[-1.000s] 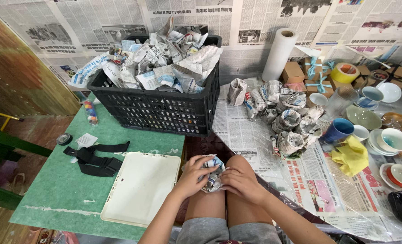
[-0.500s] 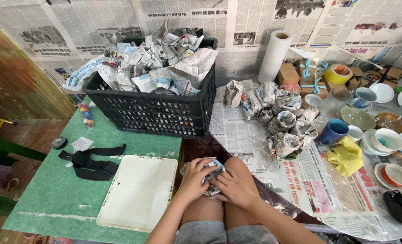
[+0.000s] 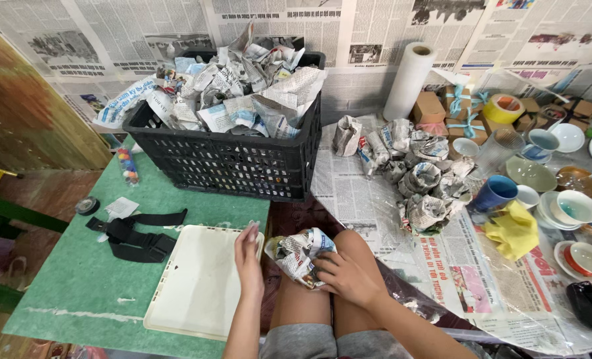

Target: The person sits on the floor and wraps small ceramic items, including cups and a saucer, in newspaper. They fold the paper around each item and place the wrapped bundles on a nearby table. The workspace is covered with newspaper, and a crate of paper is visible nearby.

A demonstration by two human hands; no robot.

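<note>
Gripping one newspaper-wrapped bundle [image 3: 300, 256] on the lap, right hand [image 3: 349, 274] closed; left hand [image 3: 248, 256] open, empty.

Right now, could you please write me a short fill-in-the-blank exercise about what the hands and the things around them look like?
1. The right hand presses on a bundle wrapped in ____ on the person's lap.
2. The left hand is raised, open, over the edge of the cream ____.
3. The black crate stands on the ____ table.
4. A yellow cloth lies beside a ____ mug.

Missing words: newspaper; tray; green; blue
</note>
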